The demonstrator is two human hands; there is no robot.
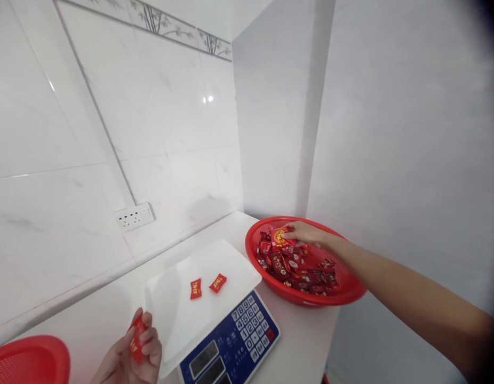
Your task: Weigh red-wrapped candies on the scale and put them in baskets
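Near the bottom of the head view, my left hand is closed around a small red candy packet with gold print. My right hand reaches into a red plastic basket on the right. Its fingers pinch a red packet with a round yellow emblem. Beneath it lie several dark red wrapped candies. Two small red candy packets, one on the left and one on the right, rest apart on the white pan of a digital scale.
The scale's blue keypad panel faces the front. A second red basket cuts into the lower left corner. Tiled walls meet behind the white table, with a power socket low on the left wall.
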